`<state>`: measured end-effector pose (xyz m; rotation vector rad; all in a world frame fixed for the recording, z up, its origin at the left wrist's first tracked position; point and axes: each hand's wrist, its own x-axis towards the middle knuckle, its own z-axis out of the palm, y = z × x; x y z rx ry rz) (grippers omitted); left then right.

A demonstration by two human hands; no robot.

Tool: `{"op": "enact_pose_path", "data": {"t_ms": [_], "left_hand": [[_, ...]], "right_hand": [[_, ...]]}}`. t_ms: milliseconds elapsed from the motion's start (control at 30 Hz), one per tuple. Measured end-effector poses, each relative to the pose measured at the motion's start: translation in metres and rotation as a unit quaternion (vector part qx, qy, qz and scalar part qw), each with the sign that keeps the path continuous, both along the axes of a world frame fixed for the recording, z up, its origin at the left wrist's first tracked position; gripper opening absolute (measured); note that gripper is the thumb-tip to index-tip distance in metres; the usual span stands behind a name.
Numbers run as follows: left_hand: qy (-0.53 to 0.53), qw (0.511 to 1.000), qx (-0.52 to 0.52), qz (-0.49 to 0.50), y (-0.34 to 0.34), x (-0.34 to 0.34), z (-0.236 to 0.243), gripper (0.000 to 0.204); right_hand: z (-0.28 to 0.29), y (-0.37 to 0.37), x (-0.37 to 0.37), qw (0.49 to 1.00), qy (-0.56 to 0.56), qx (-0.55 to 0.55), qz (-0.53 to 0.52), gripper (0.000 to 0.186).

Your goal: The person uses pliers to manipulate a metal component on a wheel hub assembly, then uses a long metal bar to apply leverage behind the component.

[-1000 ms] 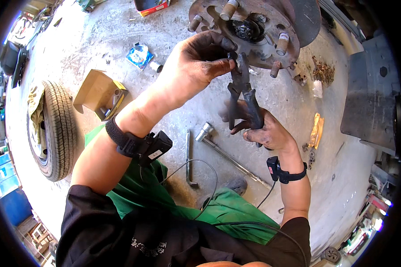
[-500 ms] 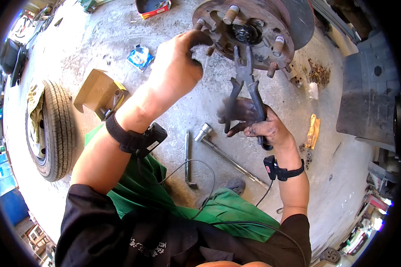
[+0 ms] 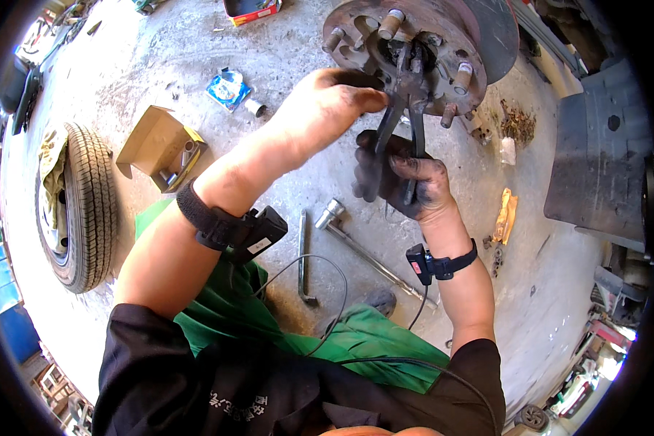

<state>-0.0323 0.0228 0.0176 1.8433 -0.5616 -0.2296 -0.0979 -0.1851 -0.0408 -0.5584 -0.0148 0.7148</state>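
Observation:
A rusty wheel hub (image 3: 443, 76) with threaded studs fills the top of the view. Dark long-handled pliers (image 3: 413, 91) reach into its greasy centre opening, jaws upward. My right hand (image 3: 414, 182), blackened with grease, is closed round the pliers' handles below the hub. My left hand (image 3: 330, 102) comes in from the left, with thumb and fingers drawn together at the side of the pliers near their pivot. Its fingertips are partly hidden by the hand itself. The jaws' tips are hard to make out against the black grease.
On the floor lie a socket wrench (image 3: 370, 251), an L-shaped bar (image 3: 303, 258), an opened cardboard box (image 3: 152, 149) with metal parts, a blue packet (image 3: 227, 91) and a yellow wrapper (image 3: 506, 216). A wheel (image 3: 91, 211) stands left. A cable (image 3: 341, 283) crosses my lap.
My left hand has moved right from beside a hub stud to the pliers. My right hand has risen with the pliers, pushing their jaws further up at the hub's centre.

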Motion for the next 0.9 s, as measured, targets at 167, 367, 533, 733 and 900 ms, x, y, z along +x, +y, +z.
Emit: {"op": "enact_pose_path", "data": {"t_ms": [167, 367, 533, 733, 900], "left_hand": [[0.244, 0.969, -0.009, 0.037, -0.027, -0.005, 0.009, 0.030], [0.261, 0.962, -0.072, 0.038, -0.029, -0.003, -0.006, 0.033], [0.256, 0.966, -0.034, 0.020, -0.025, -0.006, -0.001, 0.038], [0.117, 0.993, 0.010, -0.022, -0.020, -0.005, -0.011, 0.038], [0.304, 0.949, -0.079, -0.023, -0.021, 0.004, -0.008, 0.036]], "right_hand": [[0.002, 0.006, -0.001, 1.000, 0.005, -0.006, -0.005, 0.059], [0.008, 0.000, -0.001, 1.000, -0.013, -0.017, 0.000, 0.070], [0.007, -0.009, -0.009, 0.999, -0.030, -0.013, 0.017, 0.066], [-0.002, 0.004, -0.016, 0.992, 0.033, 0.121, 0.020, 0.049], [0.015, 0.055, -0.020, 0.996, 0.036, 0.075, -0.021, 0.041]]}}
